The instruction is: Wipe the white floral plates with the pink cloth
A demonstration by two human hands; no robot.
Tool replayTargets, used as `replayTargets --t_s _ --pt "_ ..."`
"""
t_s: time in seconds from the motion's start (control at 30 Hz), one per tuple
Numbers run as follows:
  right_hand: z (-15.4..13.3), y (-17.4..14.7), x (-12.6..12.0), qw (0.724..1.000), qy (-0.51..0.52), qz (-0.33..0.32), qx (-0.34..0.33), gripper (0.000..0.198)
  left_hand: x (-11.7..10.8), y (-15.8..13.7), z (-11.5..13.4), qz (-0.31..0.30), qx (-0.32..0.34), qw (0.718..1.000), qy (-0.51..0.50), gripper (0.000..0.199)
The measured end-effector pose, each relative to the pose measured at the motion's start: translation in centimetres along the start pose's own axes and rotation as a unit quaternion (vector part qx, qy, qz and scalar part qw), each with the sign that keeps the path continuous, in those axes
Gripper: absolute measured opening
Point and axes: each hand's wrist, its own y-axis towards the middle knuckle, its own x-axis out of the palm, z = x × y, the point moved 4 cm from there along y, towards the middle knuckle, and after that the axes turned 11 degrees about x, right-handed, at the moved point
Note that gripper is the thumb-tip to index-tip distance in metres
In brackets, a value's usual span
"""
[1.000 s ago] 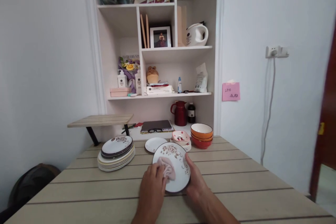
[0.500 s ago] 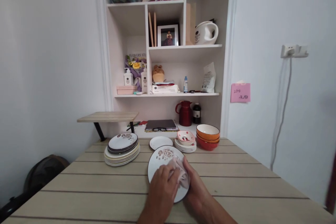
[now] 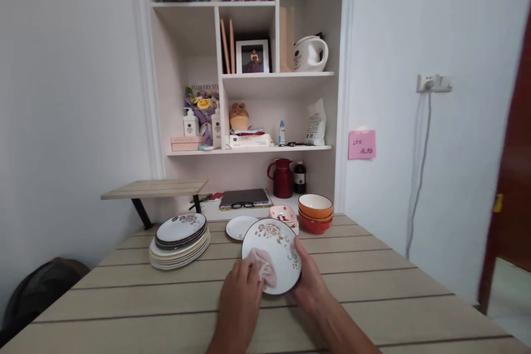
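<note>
A white plate [image 3: 275, 254] with a dark rim and brown flower print is tilted up over the table, its face toward me. My right hand [image 3: 309, 279] grips its right edge, thumb at the rim and the other fingers hidden behind. On the plate's lower left lies a crumpled pale pink cloth [image 3: 263, 266], with the fingers of my left hand [image 3: 241, 293] closed on it and pressing it to the surface. Just behind this plate, a smaller white plate [image 3: 239, 228] lies flat on the table.
Stacked plates [image 3: 179, 240] stand at the left beside a small raised wooden shelf [image 3: 153, 188]. Behind the held plate are a patterned red-and-white dish [image 3: 282, 213] and stacked orange and red bowls [image 3: 315, 213]. A red jug [image 3: 282, 178] stands at the back.
My left hand has moved the cloth from the plate's right side to its lower left. The plate has turned and tilted up. The camera view has swung right.
</note>
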Motion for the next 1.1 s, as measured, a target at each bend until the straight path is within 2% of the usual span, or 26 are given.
replayTargets --t_s 0.1,0.17,0.27,0.43,0.53,0.67,0.77,0.9,1.0,1.1 --pt "-0.7 -0.3 0.1 1.0 0.008 -0.011 -0.006 0.048 0.1 0.0 1.6 0.012 0.089 0.995 -0.032 0.038" --pt "-0.1 -0.5 0.5 1.0 0.002 -0.009 0.025 0.051 -0.2 0.0 2.1 0.019 0.114 0.993 -0.037 0.038" --pt "1.8 -0.9 1.3 0.997 -0.01 -0.009 0.082 0.057 -1.0 0.2 1.7 0.027 0.103 0.993 -0.049 0.035" --pt "4.3 -1.0 2.4 0.993 -0.008 -0.038 0.11 0.058 -2.4 0.6 -0.2 0.084 0.028 0.996 -0.017 0.031" --pt "4.5 -0.8 2.2 0.994 -0.019 -0.027 0.103 0.057 -2.6 0.6 -1.4 0.095 -0.024 0.995 0.03 0.028" --pt "3.2 -0.3 1.1 0.997 -0.024 0.005 0.073 0.059 -2.0 0.3 -2.2 0.058 -0.07 0.994 0.055 0.026" --pt "1.7 -0.1 0.5 0.999 -0.025 0.012 0.045 0.061 -1.1 0.2 -1.7 0.02 -0.06 0.998 0.025 0.026" --pt "0.5 -0.1 0.2 1.0 -0.018 0.0 0.023 0.061 -0.6 0.1 0.2 0.011 0.006 0.999 -0.036 0.03" --pt "0.9 -0.3 0.7 0.999 -0.015 -0.018 0.046 0.063 -0.8 0.1 1.1 0.014 0.044 0.997 -0.069 0.033" --pt "2.0 -0.8 1.4 0.996 -0.031 -0.019 0.079 0.067 -1.3 0.3 0.8 0.032 0.041 0.996 -0.066 0.034"
